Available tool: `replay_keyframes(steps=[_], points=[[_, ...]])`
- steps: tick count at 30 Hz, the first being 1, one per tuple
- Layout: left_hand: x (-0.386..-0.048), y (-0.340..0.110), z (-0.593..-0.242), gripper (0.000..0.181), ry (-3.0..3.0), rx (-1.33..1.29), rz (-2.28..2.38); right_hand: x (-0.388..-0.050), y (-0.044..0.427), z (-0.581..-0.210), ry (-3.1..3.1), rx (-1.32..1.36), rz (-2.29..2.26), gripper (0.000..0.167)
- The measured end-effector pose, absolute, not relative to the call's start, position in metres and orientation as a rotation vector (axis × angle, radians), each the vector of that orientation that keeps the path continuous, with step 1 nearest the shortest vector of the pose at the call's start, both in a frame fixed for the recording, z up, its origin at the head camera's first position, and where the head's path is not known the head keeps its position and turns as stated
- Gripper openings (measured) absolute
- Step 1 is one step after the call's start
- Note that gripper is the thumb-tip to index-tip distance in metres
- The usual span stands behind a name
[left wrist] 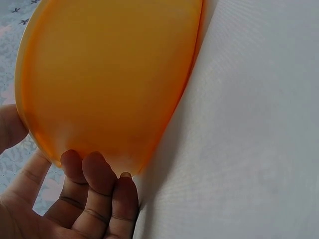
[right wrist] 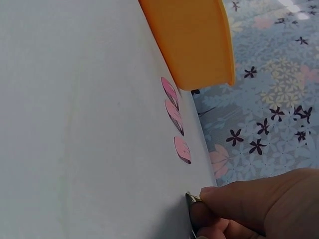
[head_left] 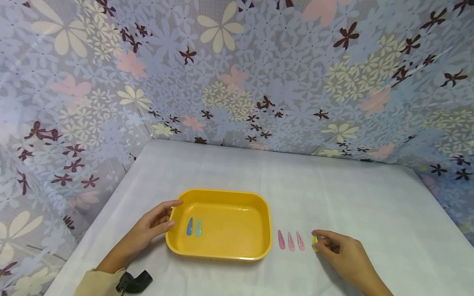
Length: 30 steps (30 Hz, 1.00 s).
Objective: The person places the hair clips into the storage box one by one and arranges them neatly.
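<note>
A yellow tray (head_left: 222, 258) lies on the white cloth, with a blue hair clip (head_left: 190, 227) and a light teal hair clip (head_left: 198, 227) side by side in its left part. My left hand (head_left: 153, 224) grips the tray's left end; in the left wrist view its fingers (left wrist: 99, 172) lie against the outer wall. To the right of the tray, my right hand (head_left: 342, 253) pinches a yellow-green hair clip (head_left: 315, 242) between thumb and forefinger, close to the cloth. Three pink hair clips stand in a row between tray and right hand: a darker one (head_left: 282, 239) and two paler ones (head_left: 291, 241) (head_left: 300, 241).
White cloth (head_left: 333, 193) covers the table. A flower-patterned curtain (head_left: 237, 82) hangs behind it and at both sides. Near my left wrist a black curved object (head_left: 135, 283) shows beside the beige sleeve (head_left: 100, 283).
</note>
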State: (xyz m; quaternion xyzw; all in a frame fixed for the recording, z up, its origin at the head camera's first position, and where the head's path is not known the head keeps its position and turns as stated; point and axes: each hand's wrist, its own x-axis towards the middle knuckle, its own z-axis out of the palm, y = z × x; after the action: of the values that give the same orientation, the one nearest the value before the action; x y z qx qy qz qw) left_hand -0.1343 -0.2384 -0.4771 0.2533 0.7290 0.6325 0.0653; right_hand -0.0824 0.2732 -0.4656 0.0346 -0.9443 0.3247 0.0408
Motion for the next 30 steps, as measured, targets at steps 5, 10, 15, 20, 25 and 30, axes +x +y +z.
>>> replay_keyframes(steps=[5,10,15,20,25,30], points=[[-0.131,-0.241,-0.475,0.047,2.207,0.742,1.915,-0.085,0.269,-0.462,-2.913,0.099,0.993,0.025],[-0.131,-0.242,-0.474,0.047,2.221,0.712,1.913,-0.086,0.267,-0.458,-2.950,0.068,0.965,0.026],[-0.134,-0.238,-0.475,0.047,2.226,0.649,1.886,-0.084,0.270,-0.454,-2.982,0.044,0.966,0.028],[-0.137,-0.233,-0.473,0.046,2.248,0.631,1.855,-0.081,0.274,-0.446,-3.048,-0.046,0.994,0.035],[-0.136,-0.233,-0.473,0.046,2.255,0.619,1.856,-0.081,0.270,-0.436,-3.017,0.040,0.982,0.028],[-0.134,-0.236,-0.473,0.046,2.257,0.615,1.872,-0.084,0.261,-0.421,-2.934,0.213,0.957,0.023]])
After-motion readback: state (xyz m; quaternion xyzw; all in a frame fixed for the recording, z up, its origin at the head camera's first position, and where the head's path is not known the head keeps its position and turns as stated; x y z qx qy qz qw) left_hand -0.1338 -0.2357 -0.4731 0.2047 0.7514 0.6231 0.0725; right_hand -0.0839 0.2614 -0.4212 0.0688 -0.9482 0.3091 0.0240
